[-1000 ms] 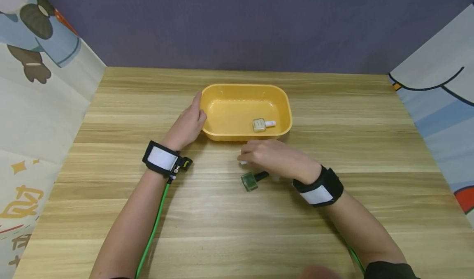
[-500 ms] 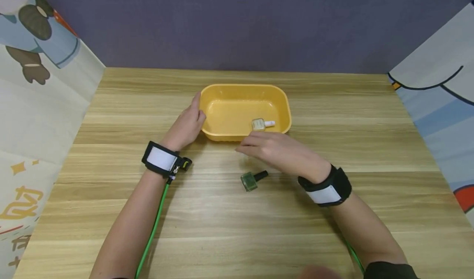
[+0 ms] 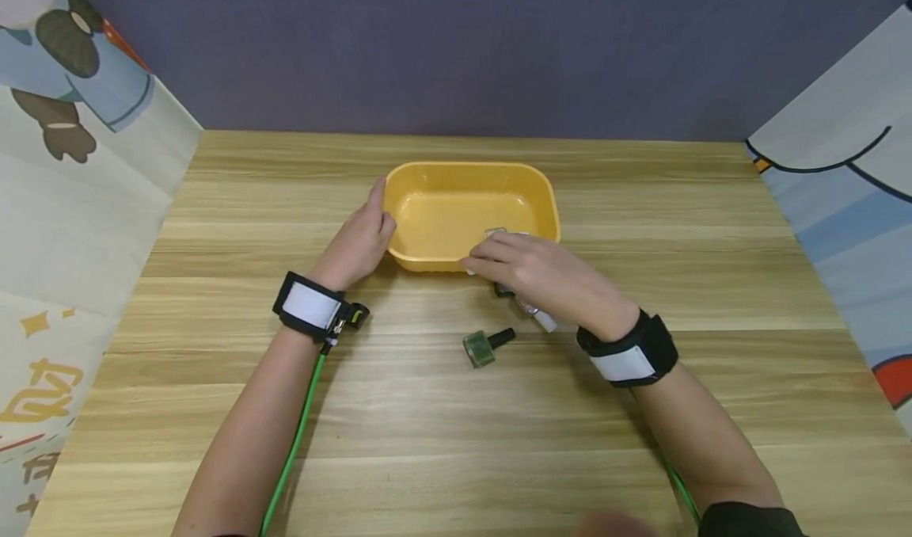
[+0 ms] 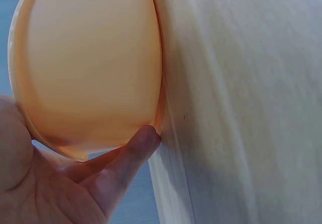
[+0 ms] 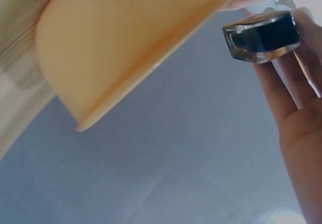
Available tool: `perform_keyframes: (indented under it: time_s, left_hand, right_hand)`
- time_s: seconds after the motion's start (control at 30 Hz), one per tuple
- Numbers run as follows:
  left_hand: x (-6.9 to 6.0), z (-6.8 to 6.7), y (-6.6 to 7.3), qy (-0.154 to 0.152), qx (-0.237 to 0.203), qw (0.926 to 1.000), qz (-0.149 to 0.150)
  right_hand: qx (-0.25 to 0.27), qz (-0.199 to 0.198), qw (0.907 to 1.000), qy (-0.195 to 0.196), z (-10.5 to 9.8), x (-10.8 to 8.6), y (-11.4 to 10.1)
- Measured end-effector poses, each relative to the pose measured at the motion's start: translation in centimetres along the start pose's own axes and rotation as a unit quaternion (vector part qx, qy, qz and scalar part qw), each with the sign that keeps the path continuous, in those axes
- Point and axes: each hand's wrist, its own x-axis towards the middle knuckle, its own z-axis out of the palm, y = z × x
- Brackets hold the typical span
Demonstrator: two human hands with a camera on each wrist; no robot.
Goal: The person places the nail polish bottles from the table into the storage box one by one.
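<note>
My left hand (image 3: 356, 240) holds the left end of the yellow tray (image 3: 442, 264); in the left wrist view a fingertip (image 4: 145, 136) touches the tray's lower outside edge. Over the tray's front right edge is my right hand (image 3: 545, 276). It pinches a dark glass bottle (image 5: 264, 36), seen in the right wrist view. Below that hand a clear bottle with a white cap (image 3: 545, 321) shows partly; whether the hand touches it, I cannot tell. A pale bottle (image 3: 495, 231) inside the tray is mostly covered by the fingers. A green bottle with a black cap (image 3: 480, 349) lies in front of the tray.
The wooden table (image 3: 399, 426) runs back to a dark blue panel (image 3: 456, 54). Patterned cloths stand at the left (image 3: 64, 228) and right (image 3: 848, 204). Green cables run along both forearms.
My right hand has moved back from beside the green bottle to over the tray's front edge. The dark and clear bottles now show beneath it. My left hand has stayed put.
</note>
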Motion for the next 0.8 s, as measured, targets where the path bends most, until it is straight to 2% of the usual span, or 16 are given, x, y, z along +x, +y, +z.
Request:
perform_keyframes:
  time_s: [0.4,0.8]
  left_hand:
    - [0.1,0.0,-0.1,-0.002,-0.003,1.0000,-0.003]
    - [0.2,0.1,-0.1,-0.002,-0.002,1.0000,-0.007]
  right_hand:
    - [-0.005,0.021,0.9997,0.009,0.7,-0.1,1.4]
    - [0.036,0.061,0.9970,0.030,2.3,-0.4,3.4]
